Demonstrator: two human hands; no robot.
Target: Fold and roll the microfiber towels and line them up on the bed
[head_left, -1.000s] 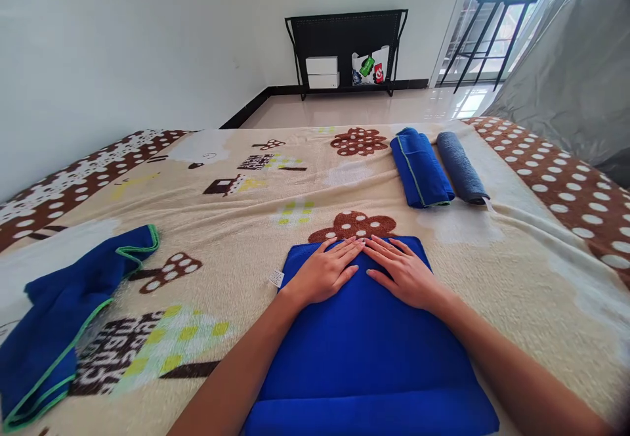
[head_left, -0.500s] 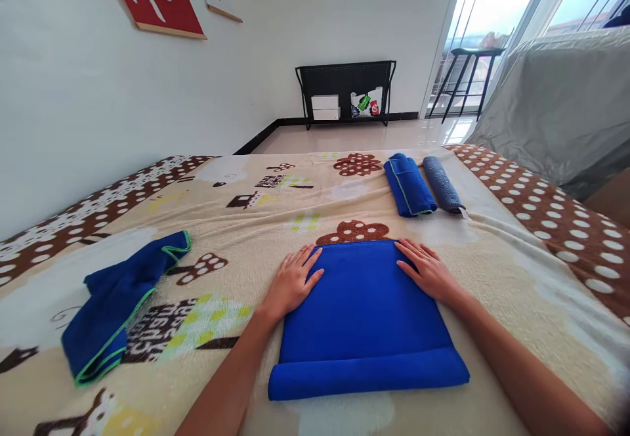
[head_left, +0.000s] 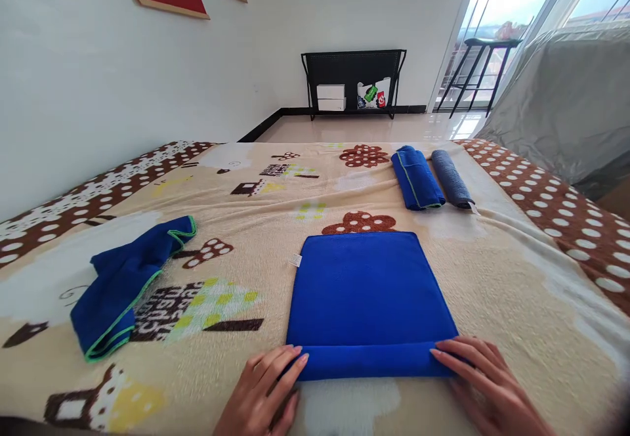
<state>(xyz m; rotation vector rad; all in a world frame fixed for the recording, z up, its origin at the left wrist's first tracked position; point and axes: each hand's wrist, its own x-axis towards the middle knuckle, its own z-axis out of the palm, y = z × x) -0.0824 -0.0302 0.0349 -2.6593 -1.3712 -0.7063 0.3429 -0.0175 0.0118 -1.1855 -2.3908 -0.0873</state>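
Observation:
A smooth blue towel (head_left: 369,291) lies flat in front of me, its near edge folded over into a flat roll (head_left: 369,361). A small white tag sticks out at its left side. My left hand (head_left: 263,390) is curled over the left end of that roll, fingertips on top. At the right end, my right hand (head_left: 489,380) holds the roll in the same way, its thumb mostly hidden.
A crumpled blue towel with green hem (head_left: 125,282) lies to the left on the patterned blanket (head_left: 236,364). Far right are a rolled blue towel (head_left: 417,178) and a rolled grey-blue towel (head_left: 451,180). Beyond the bed's far edge stand a black rack (head_left: 352,68) and a stool (head_left: 492,43).
Both hands have moved from the towel's far corners back to its near rolled edge and closed on the ends. The tag now shows. The view has shifted slightly.

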